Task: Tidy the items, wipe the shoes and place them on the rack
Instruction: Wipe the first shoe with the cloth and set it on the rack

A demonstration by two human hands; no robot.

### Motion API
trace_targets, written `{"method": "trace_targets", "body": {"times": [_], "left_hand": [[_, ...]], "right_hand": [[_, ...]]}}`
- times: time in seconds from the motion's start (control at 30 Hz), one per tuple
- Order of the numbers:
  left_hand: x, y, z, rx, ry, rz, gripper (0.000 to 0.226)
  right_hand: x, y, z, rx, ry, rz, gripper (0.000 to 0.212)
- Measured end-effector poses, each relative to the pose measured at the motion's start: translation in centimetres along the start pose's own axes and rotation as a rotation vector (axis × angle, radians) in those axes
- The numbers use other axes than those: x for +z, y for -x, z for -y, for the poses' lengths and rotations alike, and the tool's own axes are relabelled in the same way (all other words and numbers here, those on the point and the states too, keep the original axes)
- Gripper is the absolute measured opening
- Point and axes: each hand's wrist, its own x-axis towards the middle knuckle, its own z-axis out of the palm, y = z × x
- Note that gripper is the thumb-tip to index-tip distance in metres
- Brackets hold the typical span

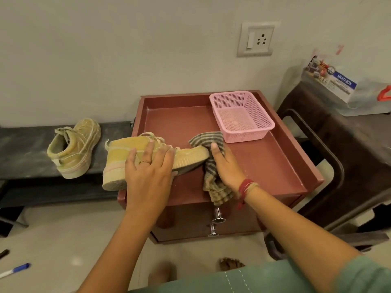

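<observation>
A tan sneaker (120,157) lies on its side across the left edge of the maroon cabinet top (264,163), its sole facing me. My left hand (148,168) presses down on its middle and holds it there. My right hand (224,166) grips a striped brown cloth (209,140) against the sneaker's toe; the cloth's tail hangs over the cabinet's front edge. The second tan sneaker (74,149) stands upright on the low dark rack (21,149) to the left.
An empty pink mesh basket (241,117) sits at the cabinet's back right. A dark plastic stool (342,144) with a labelled clear box (332,81) stands on the right. A blue pen (14,269) and a dark pen (4,253) lie on the floor at lower left.
</observation>
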Motion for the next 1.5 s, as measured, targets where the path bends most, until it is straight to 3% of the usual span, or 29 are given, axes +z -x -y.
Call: {"method": "trace_targets", "body": {"times": [0.07,0.17,0.27,0.3,0.37,0.5,0.67,0.77,0.87,1.0,1.17,1.33,1.4,1.47,1.5], "left_hand": [[-0.1,0.1,0.0,-0.008,0.003,0.006,0.056],[-0.2,0.1,0.0,-0.008,0.021,0.017,0.058],[-0.8,-0.1,0.0,-0.031,0.028,0.045,0.061],[-1.0,-0.2,0.2,-0.061,0.029,0.052,0.062],[-1.5,0.1,0.9,-0.157,0.045,0.061,0.065],[-1.9,1.0,4.1,-0.421,0.237,0.076,0.088],[-2.2,1.9,6.8,-0.575,0.572,0.147,0.110],[-1.5,2.5,7.6,-0.622,0.747,0.149,0.100],[-0.9,2.6,8.1,-0.646,0.854,0.152,0.083],[-0.3,2.4,8.8,-0.545,0.940,0.217,0.094],[-1.0,2.2,8.9,-0.504,0.867,0.295,0.105],[-1.7,1.9,8.9,-0.549,0.966,0.361,0.124],[-2.0,1.7,8.7,-0.592,1.034,0.358,0.132],[-1.8,1.5,8.3,-0.656,1.078,0.298,0.119],[-1.6,1.4,8.1,-0.691,1.089,0.260,0.108]], "right_hand": [[0.9,1.4,1.7,-0.120,-0.164,-0.073,0.035],[2.7,3.0,1.0,-0.259,0.059,0.086,0.038],[1.8,1.0,-0.1,-0.039,0.013,0.042,0.039],[1.3,0.3,0.1,0.034,0.003,0.036,0.034],[0.8,-0.4,0.8,-0.002,0.024,-0.031,0.024],[2.5,0.8,4.6,-0.243,0.162,-0.159,0.047],[7.1,2.4,10.4,-0.448,0.478,0.071,0.050],[10.3,3.7,11.3,-0.550,0.673,0.261,0.052],[11.7,4.4,10.1,-0.645,0.863,0.268,0.049],[10.0,4.3,8.5,-0.682,0.858,0.262,0.046],[5.6,3.6,5.6,-0.474,0.801,0.142,0.058],[2.7,0.6,1.9,-0.108,0.339,0.121,0.073],[1.7,-0.4,1.6,0.075,0.154,0.137,0.061],[1.0,-1.2,1.7,0.246,0.040,0.166,0.039],[0.8,-1.3,2.0,0.247,0.039,0.136,0.037]]}}
